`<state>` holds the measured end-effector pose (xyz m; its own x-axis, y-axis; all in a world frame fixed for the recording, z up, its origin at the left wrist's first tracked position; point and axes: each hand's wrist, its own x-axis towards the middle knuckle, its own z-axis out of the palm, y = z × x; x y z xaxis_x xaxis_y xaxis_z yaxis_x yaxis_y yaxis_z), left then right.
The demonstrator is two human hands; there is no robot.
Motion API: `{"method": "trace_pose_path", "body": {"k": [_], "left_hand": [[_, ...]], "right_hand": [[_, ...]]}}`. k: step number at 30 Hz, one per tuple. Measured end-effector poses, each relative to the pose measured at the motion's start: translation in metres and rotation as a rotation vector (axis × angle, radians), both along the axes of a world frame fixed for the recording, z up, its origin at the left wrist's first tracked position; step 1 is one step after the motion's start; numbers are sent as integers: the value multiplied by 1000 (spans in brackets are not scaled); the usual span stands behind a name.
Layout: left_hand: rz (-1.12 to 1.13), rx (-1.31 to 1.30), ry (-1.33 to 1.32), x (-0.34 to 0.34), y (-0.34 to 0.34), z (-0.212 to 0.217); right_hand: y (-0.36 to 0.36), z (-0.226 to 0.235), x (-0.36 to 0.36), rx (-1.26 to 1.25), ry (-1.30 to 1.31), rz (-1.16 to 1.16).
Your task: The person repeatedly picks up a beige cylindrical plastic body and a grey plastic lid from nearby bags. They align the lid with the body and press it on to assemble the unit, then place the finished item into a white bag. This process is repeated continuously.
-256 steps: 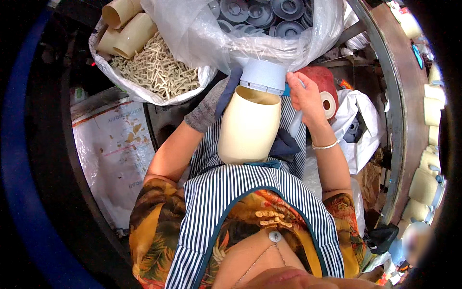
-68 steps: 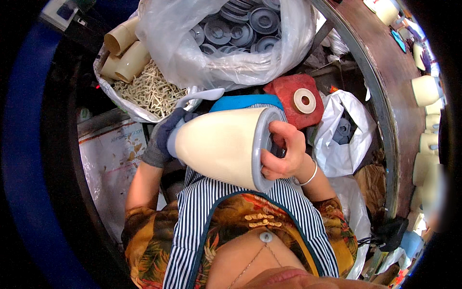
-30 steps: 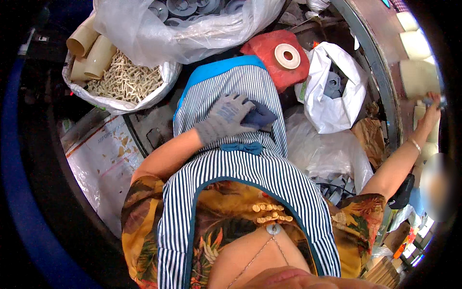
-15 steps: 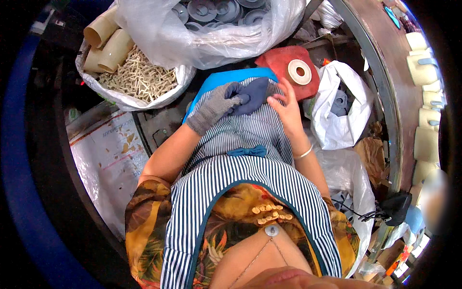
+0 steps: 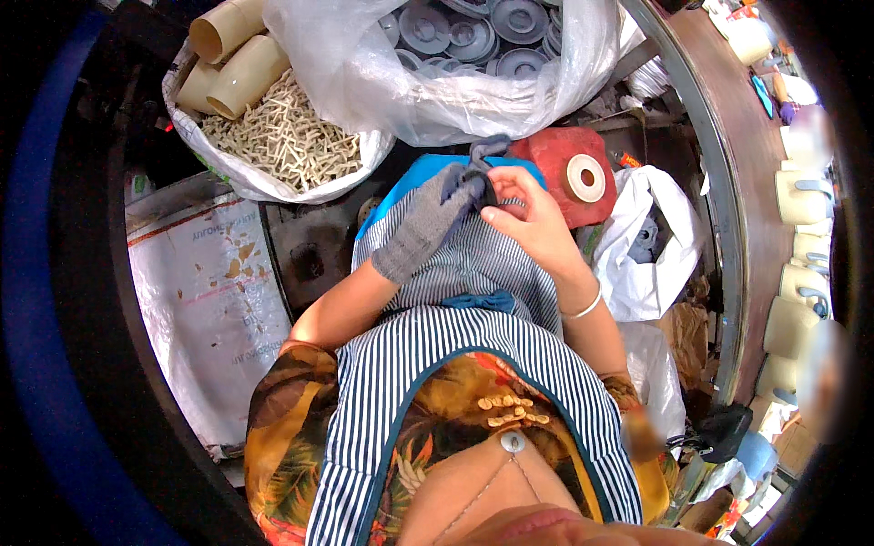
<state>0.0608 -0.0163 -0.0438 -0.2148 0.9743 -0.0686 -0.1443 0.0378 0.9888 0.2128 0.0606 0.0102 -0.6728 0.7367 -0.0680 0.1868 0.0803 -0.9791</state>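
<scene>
Glove [image 5: 428, 223]: grey knit, soft, light, likely stretchy; worn on left hand [image 5: 437, 214]. Right hand [image 5: 528, 218], bare, pinches its fingertip fabric at 12 o'clock; best pulled there.

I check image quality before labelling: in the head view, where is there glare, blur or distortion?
Head view: strong fisheye bending, with the brown curved ledge bowed and black corners. Glare whitens the clear plastic bag. The cream cups at the right rim are blurred. The gloved left hand and bare right hand are sharp.
</scene>
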Motion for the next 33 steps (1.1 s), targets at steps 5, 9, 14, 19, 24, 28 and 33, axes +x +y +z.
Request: {"method": "trace_pose_path", "body": {"k": [5, 9, 14, 19, 24, 28, 33], "left_hand": [[-163, -28, 16, -7, -7, 24], [-50, 187, 168, -2, 4, 17], [117, 466, 384, 0, 21, 58], [271, 502, 853, -2, 27, 108], [141, 445, 1159, 19, 14, 85], [16, 262, 1043, 30, 15, 25], [51, 367, 1015, 17, 5, 28]], "right_hand": [[11, -8, 10, 251, -54, -311], [-7, 34, 0, 1150, -75, -219], [-10, 49, -9, 1553, -71, -95], [2, 67, 1, 1369, -375, 10], [54, 50, 9, 1033, -781, 337], [40, 47, 4, -473, 188, -72], [26, 7, -25, -504, 774, -187]]}}
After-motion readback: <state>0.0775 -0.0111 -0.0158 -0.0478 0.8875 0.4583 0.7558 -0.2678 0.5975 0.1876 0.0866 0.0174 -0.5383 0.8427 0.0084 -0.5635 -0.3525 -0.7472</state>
